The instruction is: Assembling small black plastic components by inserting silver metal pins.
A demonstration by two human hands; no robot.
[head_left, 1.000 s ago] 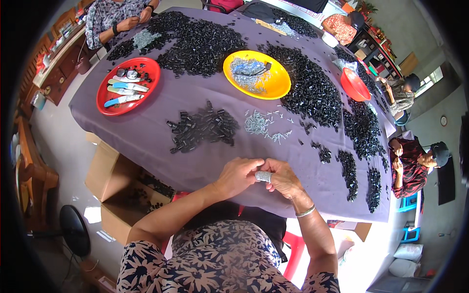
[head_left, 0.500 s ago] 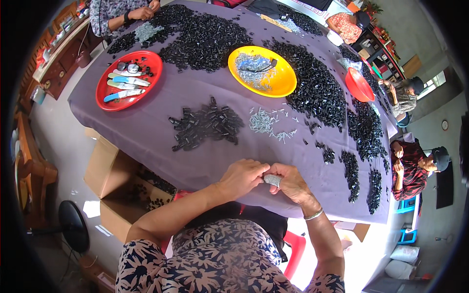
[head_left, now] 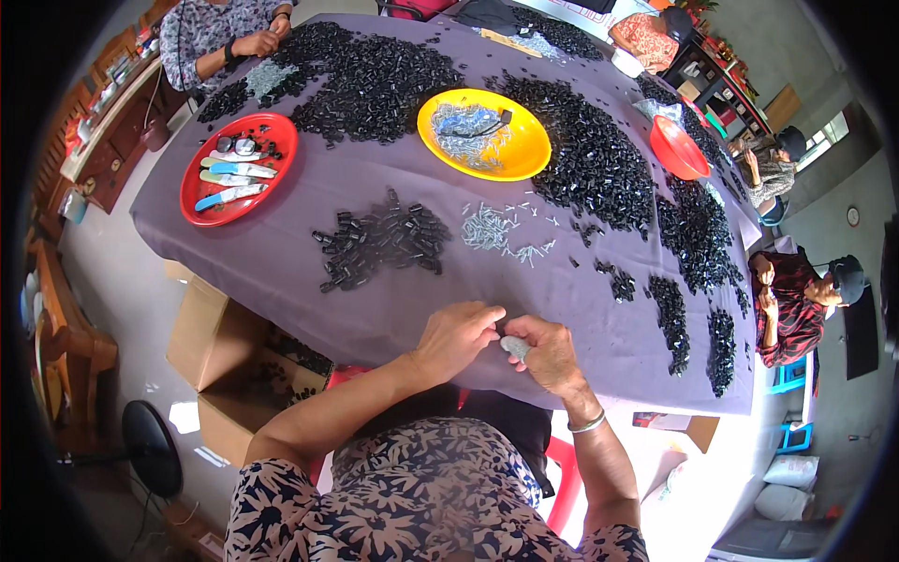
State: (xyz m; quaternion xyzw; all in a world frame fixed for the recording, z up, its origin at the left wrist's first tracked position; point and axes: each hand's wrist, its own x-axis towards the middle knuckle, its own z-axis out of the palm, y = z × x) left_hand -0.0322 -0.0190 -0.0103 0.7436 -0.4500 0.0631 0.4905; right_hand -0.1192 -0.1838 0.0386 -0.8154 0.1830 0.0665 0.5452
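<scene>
My left hand (head_left: 456, 339) is over the near edge of the purple tablecloth (head_left: 375, 323), its fingertips pinched together. What they hold, if anything, is too small to make out. Close beside it, my right hand (head_left: 546, 354) is closed, with a small grey rounded piece (head_left: 514, 347) at its thumb; whether this is held or wraps the thumb I cannot tell. Beyond my hands lies a loose heap of small black plastic parts (head_left: 384, 242). To its right is a scatter of short pale grey pins (head_left: 489, 228).
A red plate (head_left: 213, 211) holds blue-and-white handled tools and round metal-looking pieces. Pins fill part of a yellow bowl (head_left: 529, 161). Large black part piles (head_left: 590, 155) spread beyond, with a red bowl (head_left: 679, 150) at right. Co-workers (head_left: 791, 304) sit around; an open cardboard box (head_left: 211, 337) stands left.
My hands have drawn slightly apart, and the left fingertips have come away from the right hand. The whole view has shifted a little; the heaps look unchanged.
</scene>
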